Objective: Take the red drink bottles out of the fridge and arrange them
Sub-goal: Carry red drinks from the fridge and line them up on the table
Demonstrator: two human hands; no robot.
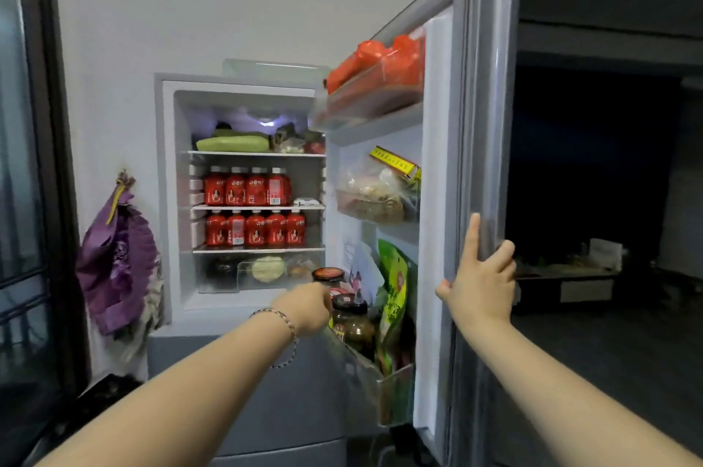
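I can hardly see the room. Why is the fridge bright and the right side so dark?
Head view: the lamp in the fridge glares white above the top shelf, lighting the red drink bottles; the room past the open door is unlit.

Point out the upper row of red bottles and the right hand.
upper row of red bottles (236, 191): head view, a middle bottle's label.
right hand (480, 278): head view, back of the hand.

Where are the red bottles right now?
Head view, centre-left: the red bottles stand on two middle shelves inside the fridge, below the greens and above the drawer.
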